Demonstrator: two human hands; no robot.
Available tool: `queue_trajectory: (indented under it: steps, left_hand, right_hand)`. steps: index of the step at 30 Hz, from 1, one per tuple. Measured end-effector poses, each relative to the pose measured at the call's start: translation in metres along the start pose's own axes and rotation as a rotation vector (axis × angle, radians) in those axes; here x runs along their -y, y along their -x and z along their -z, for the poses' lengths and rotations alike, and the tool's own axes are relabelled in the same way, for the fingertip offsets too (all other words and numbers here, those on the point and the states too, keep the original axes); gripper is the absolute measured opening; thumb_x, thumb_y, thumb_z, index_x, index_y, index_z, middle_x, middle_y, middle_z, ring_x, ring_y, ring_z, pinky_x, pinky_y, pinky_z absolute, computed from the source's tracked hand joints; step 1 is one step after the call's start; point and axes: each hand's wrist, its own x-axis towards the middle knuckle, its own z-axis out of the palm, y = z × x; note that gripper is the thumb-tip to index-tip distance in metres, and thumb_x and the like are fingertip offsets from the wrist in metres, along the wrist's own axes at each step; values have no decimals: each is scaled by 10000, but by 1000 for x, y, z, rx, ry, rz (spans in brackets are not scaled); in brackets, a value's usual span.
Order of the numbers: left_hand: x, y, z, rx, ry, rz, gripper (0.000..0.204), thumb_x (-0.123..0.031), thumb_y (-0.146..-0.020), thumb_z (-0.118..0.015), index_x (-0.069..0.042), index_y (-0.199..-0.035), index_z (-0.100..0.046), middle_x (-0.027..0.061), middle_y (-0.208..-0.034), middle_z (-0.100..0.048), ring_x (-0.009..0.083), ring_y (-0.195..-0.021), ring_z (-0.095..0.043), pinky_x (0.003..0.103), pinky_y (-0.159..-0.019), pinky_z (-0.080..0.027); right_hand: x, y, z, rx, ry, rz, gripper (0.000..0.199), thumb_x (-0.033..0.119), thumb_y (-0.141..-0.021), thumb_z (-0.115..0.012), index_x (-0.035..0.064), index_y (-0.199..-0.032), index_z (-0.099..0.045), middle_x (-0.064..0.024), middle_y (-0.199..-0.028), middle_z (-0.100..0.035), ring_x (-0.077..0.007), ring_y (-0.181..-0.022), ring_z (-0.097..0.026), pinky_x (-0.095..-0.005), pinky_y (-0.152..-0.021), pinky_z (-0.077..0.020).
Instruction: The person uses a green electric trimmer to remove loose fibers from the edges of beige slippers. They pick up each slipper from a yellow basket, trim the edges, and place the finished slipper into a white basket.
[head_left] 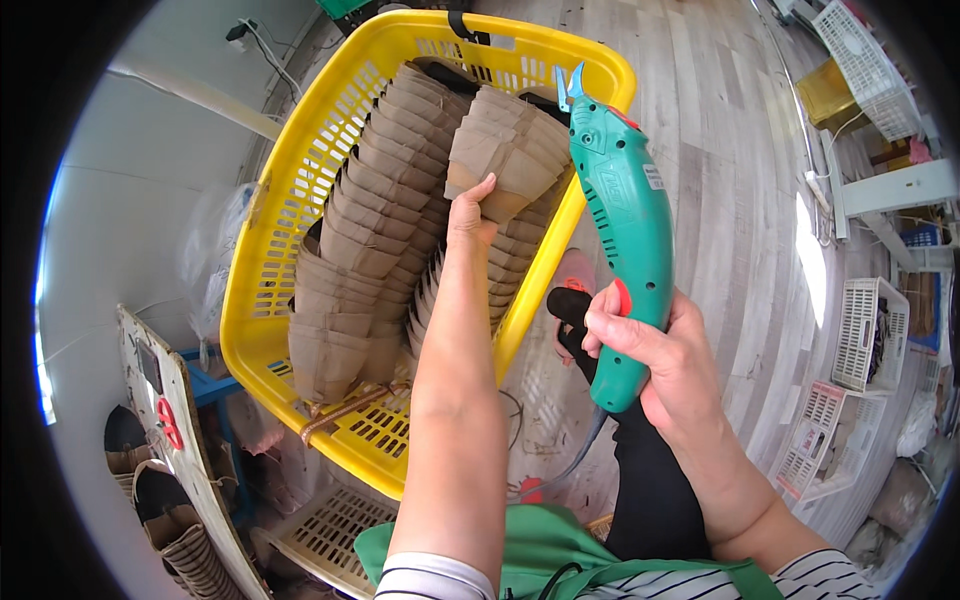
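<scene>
My left hand [472, 212] grips a short stack of nested brown fabric pieces [508, 145], perhaps shoe uppers, over the right side of a yellow plastic basket [240, 300]. Its thumb lies on the near face of the stack; the other fingers are mostly hidden. My right hand [655, 345] is wrapped round the lower handle of green electric scissors [630, 205]. The blue blades [569, 88] point up and stand slightly apart, near the basket's right rim. Long nested rows of similar brown pieces [365, 220] fill much of the basket.
A power cord [585, 455] runs down from the scissors. At lower left, red-handled scissors [170, 424] lie on a pale board [195, 480], beside more stacked pieces [185, 535]. White crates [870, 335] stand at right on the wood-patterned floor [740, 150]. A beige crate [330, 530] sits below the basket.
</scene>
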Motion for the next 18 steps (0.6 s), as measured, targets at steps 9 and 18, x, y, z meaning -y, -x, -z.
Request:
queue_trajectory:
  steps: [9,18]
  left_hand:
    - [-52,174,104,-44,45,-158,471,-117,-880,-665,42,-1301,-524,142,-1283,-592,281,-1176,-570,438,-1030,-445]
    - [-50,319,168,-353,-168,-160,477,-34,-843,-705,24,-1289,-545,137,-1216,-629,269,-1098,-616,413,-954,-509]
  right_hand:
    - [-10,-2,4,15,79,106,184,103,-793,-752,41,-886,-607,-48,-805,-625,-131,-703,-620,-276,-659,-501]
    - [-32,12,-23,129,142,69,189,98,-779,-744,29,-860,-588,-66,-766,-610,-142,-687,-597,-285,-651,-479]
